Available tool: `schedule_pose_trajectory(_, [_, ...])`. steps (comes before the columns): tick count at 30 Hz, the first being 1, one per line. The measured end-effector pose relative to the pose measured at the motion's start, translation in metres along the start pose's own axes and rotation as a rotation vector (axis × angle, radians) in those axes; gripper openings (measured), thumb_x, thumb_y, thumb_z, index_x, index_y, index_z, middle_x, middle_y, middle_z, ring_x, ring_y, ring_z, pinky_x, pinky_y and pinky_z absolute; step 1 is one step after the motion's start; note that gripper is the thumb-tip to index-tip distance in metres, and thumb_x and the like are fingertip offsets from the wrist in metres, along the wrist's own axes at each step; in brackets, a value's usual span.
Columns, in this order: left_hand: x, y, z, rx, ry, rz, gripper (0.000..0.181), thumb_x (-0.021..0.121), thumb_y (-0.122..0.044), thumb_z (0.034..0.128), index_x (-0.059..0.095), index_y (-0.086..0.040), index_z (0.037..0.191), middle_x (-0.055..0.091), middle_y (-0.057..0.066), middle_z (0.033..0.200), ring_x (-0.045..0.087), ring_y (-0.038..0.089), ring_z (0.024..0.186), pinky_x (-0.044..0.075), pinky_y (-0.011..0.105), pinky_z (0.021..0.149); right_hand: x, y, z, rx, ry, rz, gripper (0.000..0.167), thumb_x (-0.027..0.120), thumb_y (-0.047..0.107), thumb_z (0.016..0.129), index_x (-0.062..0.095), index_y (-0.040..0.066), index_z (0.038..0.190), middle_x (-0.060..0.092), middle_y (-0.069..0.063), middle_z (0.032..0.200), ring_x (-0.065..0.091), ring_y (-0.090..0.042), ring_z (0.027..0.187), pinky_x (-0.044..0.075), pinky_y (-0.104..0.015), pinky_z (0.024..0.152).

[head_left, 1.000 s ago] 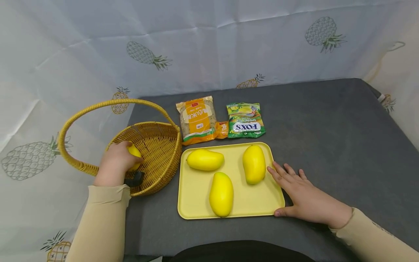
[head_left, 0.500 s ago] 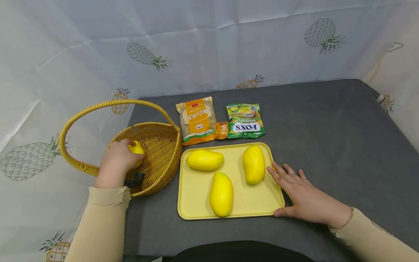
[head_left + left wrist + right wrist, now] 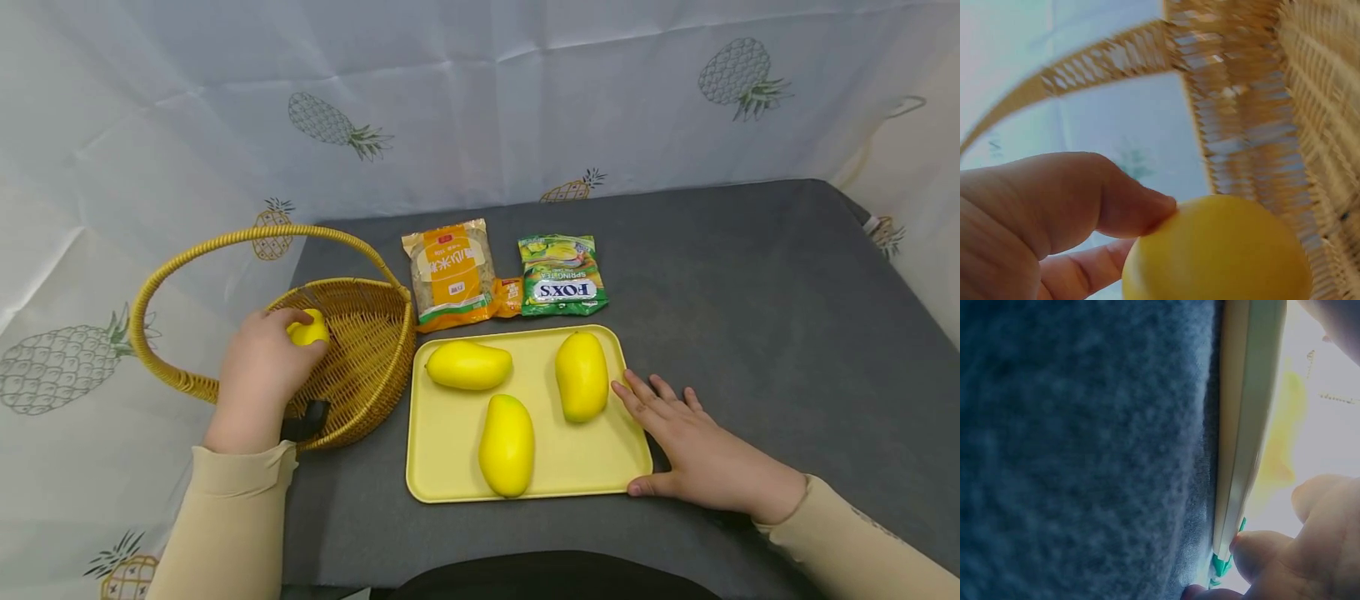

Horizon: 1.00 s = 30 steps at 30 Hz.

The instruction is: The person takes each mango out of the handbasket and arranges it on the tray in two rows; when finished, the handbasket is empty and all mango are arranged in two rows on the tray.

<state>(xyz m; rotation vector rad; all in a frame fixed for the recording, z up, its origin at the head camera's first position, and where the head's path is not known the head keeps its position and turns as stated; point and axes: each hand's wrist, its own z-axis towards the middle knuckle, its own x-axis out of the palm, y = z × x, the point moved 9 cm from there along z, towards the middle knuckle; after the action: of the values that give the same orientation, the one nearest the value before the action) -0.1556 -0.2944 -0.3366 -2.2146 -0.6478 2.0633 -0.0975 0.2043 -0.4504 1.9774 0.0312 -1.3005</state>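
Observation:
My left hand [image 3: 266, 358] grips a yellow mango [image 3: 309, 330] over the wicker basket [image 3: 378, 367] at the left. Thumb and fingers wrap the fruit in the left wrist view, where the mango [image 3: 1222, 250] shows large and the palm side is partly hidden. A yellow tray [image 3: 581, 471] lies at the middle of the table with three mangoes on it: one upper left [image 3: 470, 366], one upright near the front [image 3: 507, 446], one at the right [image 3: 582, 377]. My right hand [image 3: 697, 450] rests at the tray's right edge, its fingers spread and fairly straight.
Behind the tray lie an orange-labelled food bag [image 3: 452, 275], a small orange packet [image 3: 508, 297] and a green candy bag [image 3: 562, 275]. The basket's tall handle [image 3: 168, 275] arches over its left side. A pineapple-print curtain [image 3: 480, 108] borders the grey table [image 3: 750, 317].
My left hand has risen slightly with the mango, which shows higher in the basket and further out of the fingers. The right hand and the tray have stayed put.

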Motion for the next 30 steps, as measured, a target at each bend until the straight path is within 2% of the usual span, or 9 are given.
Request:
schedule_pose_trajectory(3, [-0.008, -0.012, -0.011, 0.032, -0.05, -0.007, 0.05, 0.068, -0.029, 0.1006, 0.067, -0.003, 0.143, 0.052, 0.036, 0.152, 0.053, 0.057, 0.129, 0.048, 0.068, 0.099, 0.0, 0.0, -0.001, 0.002, 0.004, 0.005, 0.125, 0.082, 0.075, 0.083, 0.018, 0.028, 0.179, 0.013, -0.015, 0.186, 0.015, -0.063, 0.164, 0.014, -0.09, 0.118])
schedule_pose_trajectory(6, [-0.016, -0.031, -0.026, 0.085, -0.109, -0.03, 0.046, 0.071, -0.027, 0.0986, 0.07, -0.005, 0.139, 0.056, 0.033, 0.151, 0.053, 0.056, 0.131, 0.048, 0.067, 0.099, 0.001, 0.0, -0.001, 0.003, 0.006, 0.004, 0.125, 0.082, 0.076, 0.083, 0.018, 0.028, 0.179, 0.013, -0.015, 0.186, 0.015, -0.063, 0.164, 0.014, -0.09, 0.118])
schedule_pose_trajectory(10, [-0.022, -0.065, -0.052, 0.184, -0.163, -0.076, 0.043, 0.075, -0.024, 0.0955, 0.074, -0.006, 0.135, 0.062, 0.026, 0.146, 0.057, 0.052, 0.129, 0.048, 0.066, 0.101, 0.0, 0.0, 0.0, 0.004, 0.008, 0.004, 0.125, 0.081, 0.076, 0.083, 0.018, 0.028, 0.179, 0.013, -0.015, 0.186, 0.014, -0.063, 0.164, 0.013, -0.09, 0.118])
schedule_pose_trajectory(13, [-0.018, -0.095, -0.071, 0.269, -0.178, -0.12, 0.041, 0.079, -0.021, 0.093, 0.076, -0.007, 0.132, 0.065, 0.02, 0.141, 0.061, 0.046, 0.127, 0.051, 0.063, 0.1, -0.001, 0.001, 0.0, 0.005, 0.01, 0.01, 0.125, 0.082, 0.076, 0.083, 0.018, 0.028, 0.179, 0.013, -0.016, 0.186, 0.013, -0.063, 0.164, 0.012, -0.09, 0.119])
schedule_pose_trajectory(18, [0.006, -0.145, -0.098, 0.45, -0.174, -0.173, 0.038, 0.088, -0.017, 0.0866, 0.08, -0.008, 0.123, 0.069, 0.013, 0.136, 0.064, 0.04, 0.124, 0.057, 0.057, 0.1, -0.002, 0.002, -0.001, -0.003, 0.003, 0.007, 0.125, 0.081, 0.076, 0.084, 0.018, 0.027, 0.179, 0.014, -0.017, 0.185, 0.015, -0.063, 0.164, 0.013, -0.09, 0.119])
schedule_pose_trajectory(23, [0.04, -0.191, -0.12, 0.633, -0.115, -0.156, 0.036, 0.091, -0.02, 0.0851, 0.083, -0.015, 0.12, 0.071, 0.008, 0.132, 0.066, 0.035, 0.121, 0.058, 0.052, 0.102, -0.002, 0.002, -0.001, -0.01, -0.004, -0.005, 0.124, 0.079, 0.077, 0.085, 0.016, 0.027, 0.179, 0.014, -0.016, 0.186, 0.016, -0.063, 0.163, 0.015, -0.089, 0.119])
schedule_pose_trajectory(27, [0.065, -0.22, -0.132, 0.755, -0.063, -0.156, 0.035, 0.09, -0.021, 0.0868, 0.082, -0.018, 0.121, 0.071, 0.006, 0.131, 0.066, 0.032, 0.118, 0.058, 0.048, 0.103, -0.002, 0.002, -0.001, 0.0, 0.0, -0.002, 0.123, 0.08, 0.077, 0.085, 0.017, 0.028, 0.179, 0.014, -0.015, 0.186, 0.016, -0.063, 0.163, 0.015, -0.089, 0.119])
schedule_pose_trajectory(30, [0.079, -0.239, -0.141, 0.85, -0.052, -0.151, 0.034, 0.089, -0.021, 0.0877, 0.082, -0.017, 0.12, 0.072, 0.006, 0.129, 0.066, 0.03, 0.116, 0.057, 0.044, 0.103, -0.002, 0.002, -0.001, 0.007, 0.004, -0.003, 0.123, 0.08, 0.076, 0.085, 0.018, 0.027, 0.179, 0.014, -0.015, 0.186, 0.016, -0.063, 0.163, 0.016, -0.089, 0.119])
